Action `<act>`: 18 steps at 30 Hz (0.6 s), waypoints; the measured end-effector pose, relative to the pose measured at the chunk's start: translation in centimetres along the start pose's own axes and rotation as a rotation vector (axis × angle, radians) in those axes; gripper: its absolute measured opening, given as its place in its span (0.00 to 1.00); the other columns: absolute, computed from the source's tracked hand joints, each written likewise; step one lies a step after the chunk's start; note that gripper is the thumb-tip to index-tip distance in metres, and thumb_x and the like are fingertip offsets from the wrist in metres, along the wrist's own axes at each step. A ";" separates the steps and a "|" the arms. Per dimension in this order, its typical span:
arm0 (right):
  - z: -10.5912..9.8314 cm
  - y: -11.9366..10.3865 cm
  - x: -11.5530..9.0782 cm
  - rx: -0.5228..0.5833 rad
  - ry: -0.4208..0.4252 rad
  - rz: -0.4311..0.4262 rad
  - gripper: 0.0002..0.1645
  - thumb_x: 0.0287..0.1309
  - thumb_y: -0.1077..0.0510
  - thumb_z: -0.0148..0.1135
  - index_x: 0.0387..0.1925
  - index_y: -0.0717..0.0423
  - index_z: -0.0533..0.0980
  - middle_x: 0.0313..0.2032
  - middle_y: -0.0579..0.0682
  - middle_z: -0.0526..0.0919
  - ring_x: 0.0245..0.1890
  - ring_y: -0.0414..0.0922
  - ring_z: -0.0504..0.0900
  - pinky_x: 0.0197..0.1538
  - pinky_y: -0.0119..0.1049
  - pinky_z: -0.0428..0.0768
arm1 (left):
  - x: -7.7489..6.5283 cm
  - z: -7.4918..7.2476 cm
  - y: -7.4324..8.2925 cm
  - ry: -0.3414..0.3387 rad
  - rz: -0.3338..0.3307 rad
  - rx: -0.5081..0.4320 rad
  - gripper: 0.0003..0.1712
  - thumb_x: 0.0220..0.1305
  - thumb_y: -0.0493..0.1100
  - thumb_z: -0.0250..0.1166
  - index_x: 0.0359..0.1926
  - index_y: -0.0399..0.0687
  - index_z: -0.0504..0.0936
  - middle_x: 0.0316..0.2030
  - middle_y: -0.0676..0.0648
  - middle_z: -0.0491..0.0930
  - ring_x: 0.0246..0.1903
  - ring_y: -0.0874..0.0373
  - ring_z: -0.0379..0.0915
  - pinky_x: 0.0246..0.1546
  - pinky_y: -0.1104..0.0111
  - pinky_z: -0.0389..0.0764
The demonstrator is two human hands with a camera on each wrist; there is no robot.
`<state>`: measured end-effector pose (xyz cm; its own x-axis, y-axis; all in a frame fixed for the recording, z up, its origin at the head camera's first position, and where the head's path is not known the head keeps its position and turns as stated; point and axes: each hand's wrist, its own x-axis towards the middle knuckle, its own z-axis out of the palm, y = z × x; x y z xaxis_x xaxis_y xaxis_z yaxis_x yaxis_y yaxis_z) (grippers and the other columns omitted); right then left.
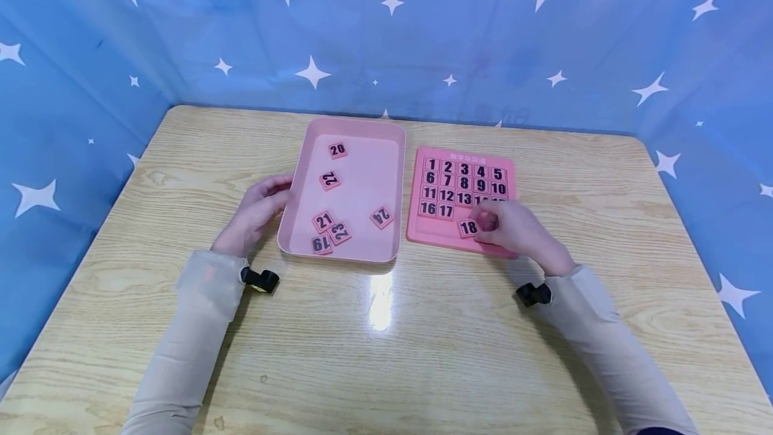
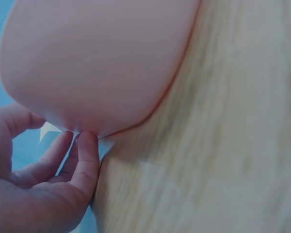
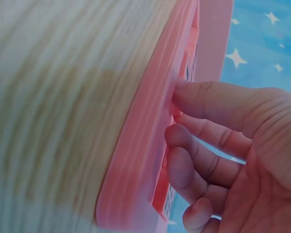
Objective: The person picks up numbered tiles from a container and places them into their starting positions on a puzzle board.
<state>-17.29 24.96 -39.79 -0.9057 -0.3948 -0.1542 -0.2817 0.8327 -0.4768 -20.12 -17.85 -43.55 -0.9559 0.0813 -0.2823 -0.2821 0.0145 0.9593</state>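
My right hand [image 1: 510, 225] pinches the pink number tile marked 18 [image 1: 468, 227] between thumb and fingers. That tile is tilted over the lower part of the pink number puzzle board [image 1: 436, 227], right of tile 17 [image 1: 445, 211]. Numbered tiles fill the board's upper rows in order, with those at the right end of the third row partly hidden by the hand. At the left, my left hand [image 1: 250, 215] rests its relaxed fingertips against the outer side wall of a pink tray [image 1: 290, 220]. In the left wrist view, its fingers [image 2: 88, 150] touch the wall low down.
Inside the tray lie several loose tiles: 20 [image 1: 337, 150] and 22 [image 1: 329, 180] higher up, 24 [image 1: 381, 217] at the right, and 21 [image 1: 323, 221], 23 [image 1: 340, 233] and 19 [image 1: 322, 244] clustered at lower left. A blue starry curtain [image 1: 386, 39] hangs behind the wooden table [image 1: 386, 368].
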 end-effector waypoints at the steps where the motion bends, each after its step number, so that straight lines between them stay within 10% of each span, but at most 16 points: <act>1: 0.0 0.1 0.0 -0.002 0.003 0.006 0.14 0.45 0.63 0.71 0.36 0.60 0.78 0.22 0.47 0.76 0.23 0.42 0.72 0.28 0.36 0.71 | 0.0 0.0 0.0 0.000 0.003 -0.005 0.28 0.61 0.31 0.56 0.62 0.28 0.63 0.46 0.52 0.71 0.45 0.63 0.67 0.43 0.78 0.72; 18: 0.7 -0.3 0.6 0.069 0.074 0.092 0.13 0.46 0.60 0.71 0.21 0.56 0.73 0.21 0.48 0.74 0.21 0.44 0.70 0.28 0.36 0.70 | -0.2 0.0 0.2 -0.007 0.013 -0.015 0.29 0.60 0.30 0.56 0.62 0.26 0.63 0.46 0.50 0.71 0.42 0.64 0.68 0.42 0.78 0.73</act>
<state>-17.52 24.23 -40.33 -0.9484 -0.2860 -0.1367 -0.1763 0.8343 -0.5223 -20.00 -17.83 -43.32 -0.9589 0.0883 -0.2697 -0.2709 -0.0011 0.9626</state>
